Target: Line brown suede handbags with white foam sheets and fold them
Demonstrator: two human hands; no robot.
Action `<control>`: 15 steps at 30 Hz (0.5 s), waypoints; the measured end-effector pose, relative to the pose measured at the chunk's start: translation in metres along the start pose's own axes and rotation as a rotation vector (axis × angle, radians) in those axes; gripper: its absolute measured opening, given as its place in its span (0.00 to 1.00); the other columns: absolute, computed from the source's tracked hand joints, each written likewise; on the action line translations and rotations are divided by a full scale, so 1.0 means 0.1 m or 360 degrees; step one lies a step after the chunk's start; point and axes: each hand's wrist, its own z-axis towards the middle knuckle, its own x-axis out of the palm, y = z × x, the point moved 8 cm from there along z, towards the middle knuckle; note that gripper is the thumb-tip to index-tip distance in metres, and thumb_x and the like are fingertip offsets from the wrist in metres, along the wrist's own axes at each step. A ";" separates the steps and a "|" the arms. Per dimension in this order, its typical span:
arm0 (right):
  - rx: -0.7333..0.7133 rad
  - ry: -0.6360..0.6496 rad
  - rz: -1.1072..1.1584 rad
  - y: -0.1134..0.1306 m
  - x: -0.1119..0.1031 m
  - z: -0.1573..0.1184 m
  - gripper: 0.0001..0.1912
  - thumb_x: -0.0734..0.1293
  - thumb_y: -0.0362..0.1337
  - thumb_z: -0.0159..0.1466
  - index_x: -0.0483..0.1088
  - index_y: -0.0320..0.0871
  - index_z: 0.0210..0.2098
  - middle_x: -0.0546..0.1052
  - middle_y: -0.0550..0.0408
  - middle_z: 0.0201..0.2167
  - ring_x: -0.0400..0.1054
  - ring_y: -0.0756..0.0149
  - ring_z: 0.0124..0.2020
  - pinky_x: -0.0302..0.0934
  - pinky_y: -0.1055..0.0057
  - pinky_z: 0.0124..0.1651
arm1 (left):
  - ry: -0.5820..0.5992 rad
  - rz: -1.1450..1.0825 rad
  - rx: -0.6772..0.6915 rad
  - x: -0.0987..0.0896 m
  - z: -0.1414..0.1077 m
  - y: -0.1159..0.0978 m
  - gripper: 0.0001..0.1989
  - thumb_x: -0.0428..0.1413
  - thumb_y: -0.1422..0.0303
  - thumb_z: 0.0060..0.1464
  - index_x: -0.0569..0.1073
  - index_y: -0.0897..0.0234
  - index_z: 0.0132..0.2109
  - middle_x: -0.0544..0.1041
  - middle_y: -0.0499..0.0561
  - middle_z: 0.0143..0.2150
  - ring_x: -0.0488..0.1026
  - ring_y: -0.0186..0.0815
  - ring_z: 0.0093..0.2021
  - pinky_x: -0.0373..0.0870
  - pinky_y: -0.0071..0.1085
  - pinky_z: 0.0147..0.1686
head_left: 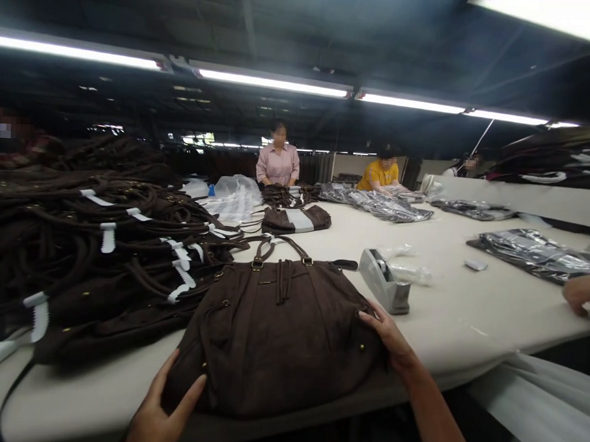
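Observation:
A dark brown handbag (pixel 290 338) lies flat at the table's front edge, its handles pointing away from me. My left hand (pixel 162 404) is at the bag's lower left corner, thumb on top and fingers along the side. On the right side of the bag rests my right hand (pixel 388 336), its thumb and fingers holding that edge. Just beyond the right hand stands a grey tape dispenser (pixel 384 283). To the left, a heap of brown bags (pixel 106 291) with white paper tags on their handles reaches close to this bag.
Plastic-wrapped bags (pixel 542 252) lie at the right and further back. Another brown bag with a white band (pixel 297 219) lies ahead. People in pink (pixel 278 165) and yellow (pixel 379 175) stand across the table. Another person's hand (pixel 582 293) is at the right edge.

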 end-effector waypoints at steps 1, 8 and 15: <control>-0.0029 -0.0042 0.0006 -0.03 -0.02 -0.04 0.36 0.75 0.45 0.52 0.67 0.44 0.57 0.76 0.50 0.52 0.70 0.54 0.54 0.66 0.60 0.56 | -0.0014 -0.0001 0.0023 0.03 0.03 -0.05 0.43 0.55 0.40 0.41 0.61 0.51 0.63 0.67 0.51 0.63 0.64 0.51 0.62 0.57 0.50 0.64; -0.0190 -0.0351 0.0049 -0.28 -0.23 -0.15 0.36 0.73 0.46 0.52 0.67 0.43 0.59 0.76 0.49 0.53 0.69 0.52 0.55 0.68 0.60 0.55 | -0.0025 -0.0086 0.0361 0.15 0.28 -0.55 0.36 0.57 0.46 0.46 0.66 0.52 0.61 0.71 0.48 0.59 0.67 0.48 0.60 0.57 0.44 0.65; -0.0235 -0.0628 -0.0005 -0.33 -0.38 0.64 0.36 0.71 0.41 0.48 0.70 0.38 0.56 0.77 0.46 0.50 0.70 0.49 0.53 0.66 0.58 0.55 | 0.0148 0.0039 0.0583 0.82 0.97 -0.80 0.28 0.52 0.58 0.56 0.63 0.62 0.63 0.71 0.52 0.60 0.69 0.40 0.59 0.63 0.34 0.60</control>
